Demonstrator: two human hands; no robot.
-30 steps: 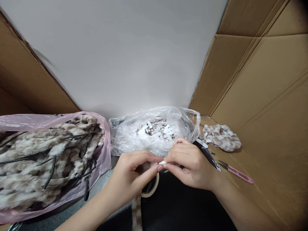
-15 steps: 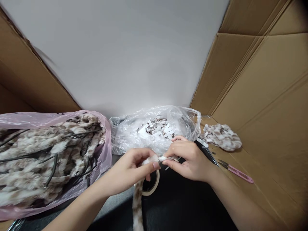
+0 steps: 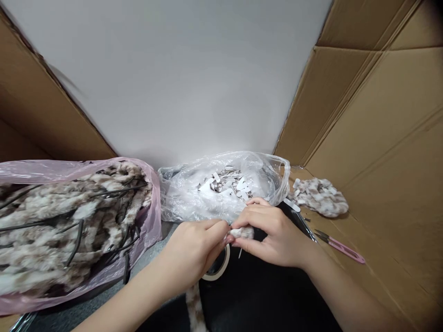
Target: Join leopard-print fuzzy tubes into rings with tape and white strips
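Observation:
A brown-and-white fur strip [image 3: 196,309] hangs below my left hand [image 3: 194,242], whose fingers are pinched closed with their tips hidden. My right hand [image 3: 273,230] is closed on a short, bunched furry section [image 3: 245,232], gripped between thumb and fingers. The fingertips of both hands meet there, over a black surface. Whether strip and section are one piece is hidden by the left hand. Below the right thumb a thin white tip [image 3: 240,253] pokes out. A roll of tape [image 3: 221,269] lies partly behind my left hand.
At left, a pink plastic bag [image 3: 156,203] holds fur strips with black cords. A clear plastic bag [image 3: 180,203] of white-and-brown pieces sits beyond my hands. To the right are a fur bundle [image 3: 321,197] and pink-handled snips [image 3: 342,249]. Cardboard walls [image 3: 380,138] flank both sides.
My left hand has rolled over and its fingers have closed in against my right fingertips. Furry material now shows more between my right thumb and fingers. The hanging strip has shifted slightly left.

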